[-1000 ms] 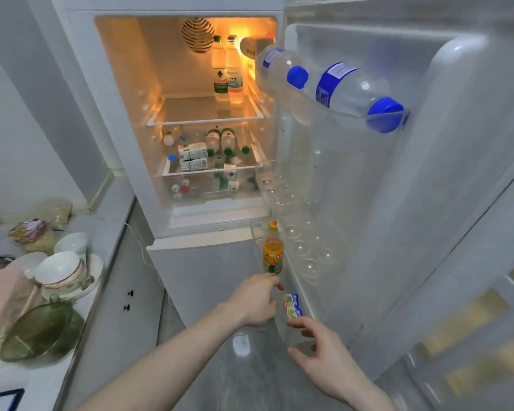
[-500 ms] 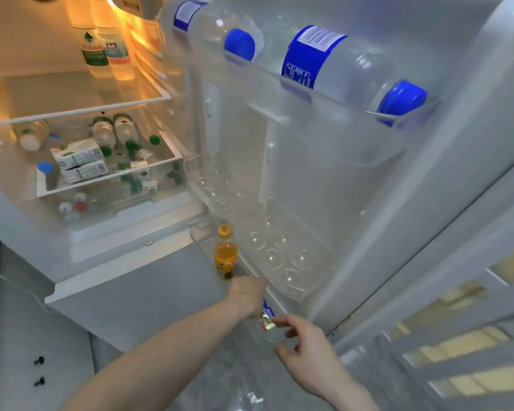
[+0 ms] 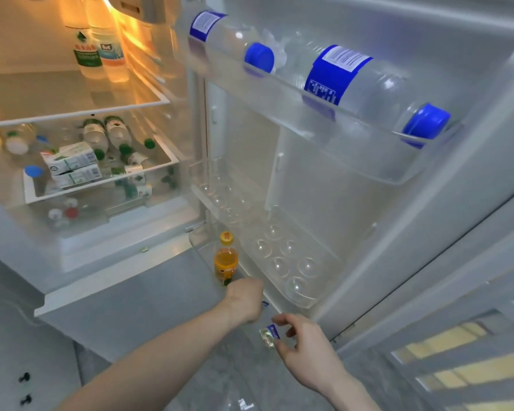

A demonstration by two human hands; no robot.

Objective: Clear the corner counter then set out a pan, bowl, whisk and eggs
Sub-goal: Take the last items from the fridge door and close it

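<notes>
The fridge stands open in front of me. My right hand [image 3: 301, 347] pinches a small clear packet with a blue label [image 3: 270, 336] between thumb and fingers, low by the door's bottom shelf. My left hand [image 3: 245, 299] reaches into that bottom door shelf, fingers curled downward out of sight, just below a small orange juice bottle [image 3: 225, 261]. Beside them a clear egg tray [image 3: 288, 262] on the door shows only empty cups. No eggs, pan, bowl or whisk are in view.
Two large water bottles with blue caps [image 3: 353, 81] lie in the upper door shelf. Inside the fridge are upright bottles [image 3: 98, 51] on the top shelf and small bottles and cartons [image 3: 77, 164] in a drawer. The open door [image 3: 428, 218] fills the right.
My view has moved closer to the fridge door and the counter at left has left the frame. My right hand with the packet has shifted slightly lower and away from my left hand.
</notes>
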